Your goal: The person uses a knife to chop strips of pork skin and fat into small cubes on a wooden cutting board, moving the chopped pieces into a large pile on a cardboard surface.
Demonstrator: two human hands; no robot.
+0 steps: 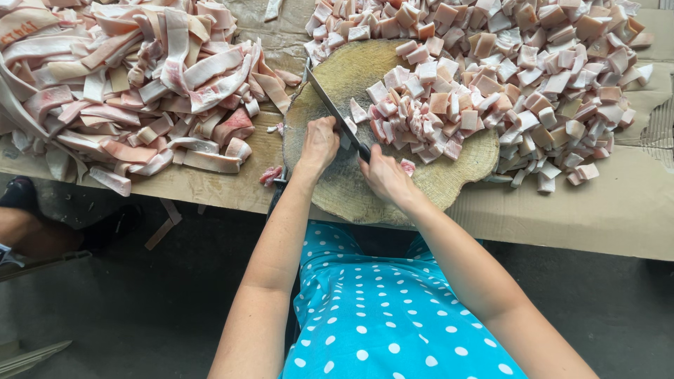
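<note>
My right hand [385, 175] grips the dark handle of a long knife [330, 105], whose blade lies slantwise across a round wooden chopping board [337, 186]. Just left of the blade, my left hand [319, 144] rests on the board with curled fingers that touch the blade. Anything under this hand is hidden. A few small pale pieces of pork fat [354, 112] lie against the blade's right side. A heap of cut cubes [428, 116] covers the right half of the board.
A large pile of long uncut pork fat strips [140, 84] fills the table's left. Cut cubes [562, 70] spread over cardboard [604, 210] at the right and back. A scrap [270, 175] lies at the table's edge. Another person's leg and shoe [28, 217] are at lower left.
</note>
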